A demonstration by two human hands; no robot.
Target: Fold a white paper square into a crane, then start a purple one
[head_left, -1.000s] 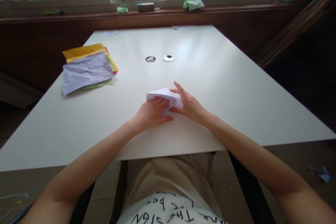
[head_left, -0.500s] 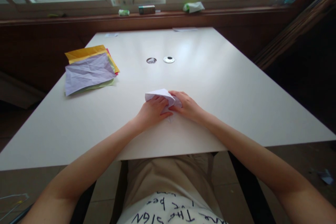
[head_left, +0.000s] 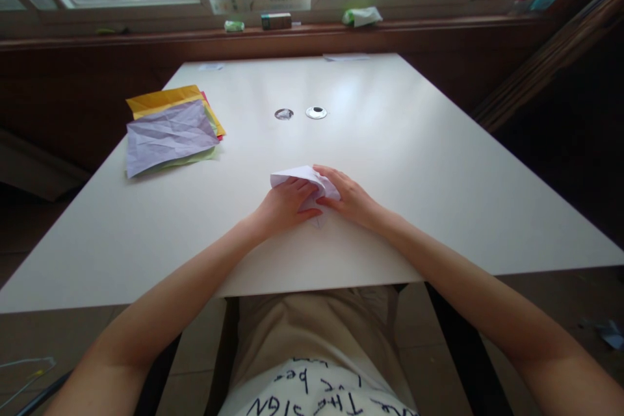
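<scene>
At the frame's centre, the folded white paper lies on the counter, its long axis unclear; the left hand spreads open over its left, the right hand curves against its right edge, grip uncertain.

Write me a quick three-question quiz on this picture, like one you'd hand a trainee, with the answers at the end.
1. True or false: the left hand and the right hand both touch the folded white paper.

2. Multiple choice: what colour is the sheet lying on top of the paper pile?
a) yellow
b) pale purple
c) green

3. Count: how many round fittings are set in the table beyond the hands?

Key: 1. True. 2. b. 3. Two.
</scene>
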